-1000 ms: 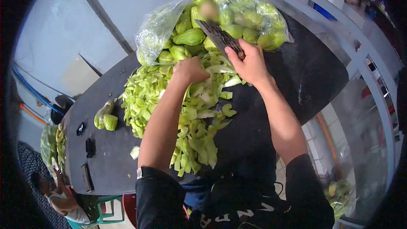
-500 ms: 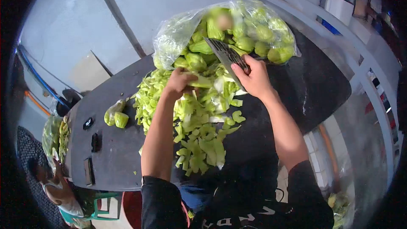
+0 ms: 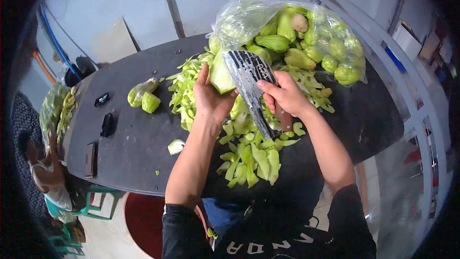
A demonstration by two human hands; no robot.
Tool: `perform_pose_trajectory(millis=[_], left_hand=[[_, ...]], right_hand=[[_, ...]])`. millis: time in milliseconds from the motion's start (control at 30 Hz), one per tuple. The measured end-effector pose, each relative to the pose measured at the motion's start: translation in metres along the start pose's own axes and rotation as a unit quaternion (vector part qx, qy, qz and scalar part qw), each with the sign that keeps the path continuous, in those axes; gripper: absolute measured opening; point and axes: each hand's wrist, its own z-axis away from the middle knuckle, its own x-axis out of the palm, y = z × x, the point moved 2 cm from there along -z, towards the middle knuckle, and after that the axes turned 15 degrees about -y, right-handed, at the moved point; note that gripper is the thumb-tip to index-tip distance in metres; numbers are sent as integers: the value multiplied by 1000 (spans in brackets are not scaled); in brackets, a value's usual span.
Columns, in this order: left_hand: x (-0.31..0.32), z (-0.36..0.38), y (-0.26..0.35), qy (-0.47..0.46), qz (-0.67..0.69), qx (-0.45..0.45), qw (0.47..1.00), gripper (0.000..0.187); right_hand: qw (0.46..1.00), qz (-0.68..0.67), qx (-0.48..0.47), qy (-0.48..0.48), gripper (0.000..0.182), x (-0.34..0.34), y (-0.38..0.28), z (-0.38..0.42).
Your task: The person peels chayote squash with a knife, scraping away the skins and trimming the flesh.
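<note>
A large pale-green chayote [image 3: 219,75] rests in my left hand [image 3: 214,100], palm up with fingers around its lower side. My right hand [image 3: 287,97] is closed round the brown wooden handle [image 3: 286,121] of a cleaver. Its broad, dark-streaked blade [image 3: 248,84] stands tilted right beside the chayote and overlaps it. Beneath both hands spreads a heap of green peelings [image 3: 261,160]. Behind them lies a clear plastic bag [image 3: 239,19] full of whole chayotes [image 3: 273,43].
On the dark table [image 3: 129,146] at left lie a small bagged chayote [image 3: 139,93], a cut piece [image 3: 151,102], a pale scrap [image 3: 176,147] and several small black objects. A seated person [image 3: 48,172] is at far left. A white railing [image 3: 419,110] runs along the right.
My left hand has risen from the peelings and turned palm up under the chayote. The cleaver has turned its flat face toward me. The view has shifted, so the table sits differently.
</note>
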Motion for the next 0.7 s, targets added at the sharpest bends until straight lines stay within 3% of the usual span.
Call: perform_pose_trajectory(millis=[167, 233, 433, 700], left_hand=[[-16, 13, 5, 14, 16, 17, 1000, 49], [-13, 14, 5, -33, 45, -26, 998, 49], [5, 22, -2, 5, 6, -45, 999, 47], [1, 20, -15, 3, -33, 40, 999, 51]], right_hand=[[999, -13, 27, 17, 17, 12, 16, -3], [1000, 4, 24, 17, 17, 13, 18, 1], [999, -12, 22, 31, 25, 16, 12, 17], [1000, -5, 17, 21, 28, 17, 12, 26]])
